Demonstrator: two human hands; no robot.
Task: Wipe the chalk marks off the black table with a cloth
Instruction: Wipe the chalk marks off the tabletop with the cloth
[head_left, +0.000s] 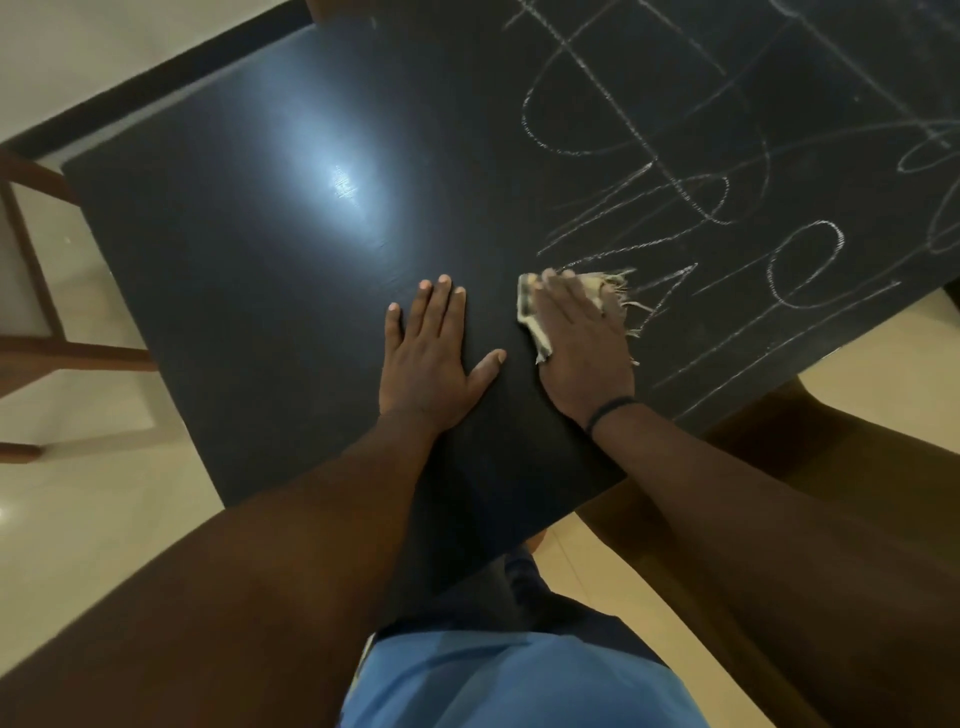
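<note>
- One cloth (597, 299), pale with a frayed, fringed edge, lies on the black desk (270, 249) under the right hand (584, 343), near the desk's near edge and at the border of the chalked area.
- The right hand presses flat on the cloth, fingers stretched forward over it; the cloth shows at the fingertips and along both sides of the hand. A dark band (610, 410) circles that wrist.
- The left hand (434, 358) lies just beside it, apart from the cloth, palm down on bare desk with fingers spread and straight, holding nothing.
- Chalk marks (675, 171) cover the right part of the desk: loops, ovals, zigzags and long crossing lines. They are scribbles; no word or number can be read in them.
- The left part of the desk is plain black with one bright patch of reflected light (337, 176).
- One wooden chair frame (36, 291) stands on the pale floor (93, 467) to the left.
- Blue clothing (509, 680) fills the bottom of the view.
</note>
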